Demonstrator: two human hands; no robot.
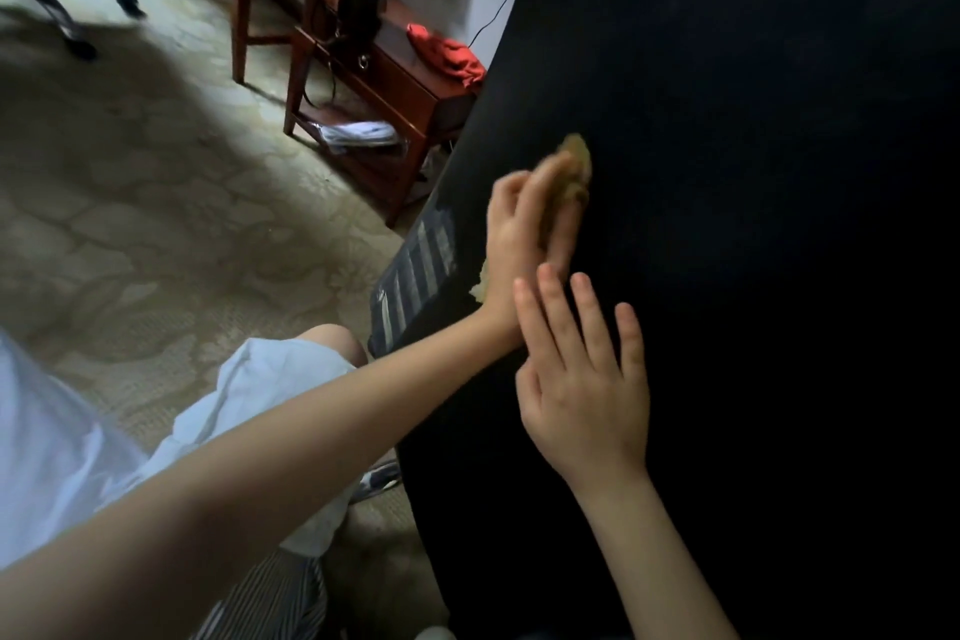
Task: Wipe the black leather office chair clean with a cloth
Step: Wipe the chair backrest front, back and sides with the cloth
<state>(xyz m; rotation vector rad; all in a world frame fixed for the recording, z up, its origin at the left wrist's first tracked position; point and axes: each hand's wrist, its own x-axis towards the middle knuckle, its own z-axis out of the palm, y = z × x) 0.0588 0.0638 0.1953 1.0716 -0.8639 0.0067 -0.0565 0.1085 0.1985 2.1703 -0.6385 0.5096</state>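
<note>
Chair back (753, 172) filled three o'clock; left hand (524, 229) clamped the yellowish cloth (576, 161) against it, right hand (584, 379) lay flat, fingers apart; a loose grip might drop the cloth

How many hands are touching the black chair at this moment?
2. The left hand presses the cloth on the chair; the right hand lies flat just below it, fingers spread.

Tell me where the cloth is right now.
In the head view, the cloth is near centre, pressed under the left hand against the black chair, just above the right hand.
</note>
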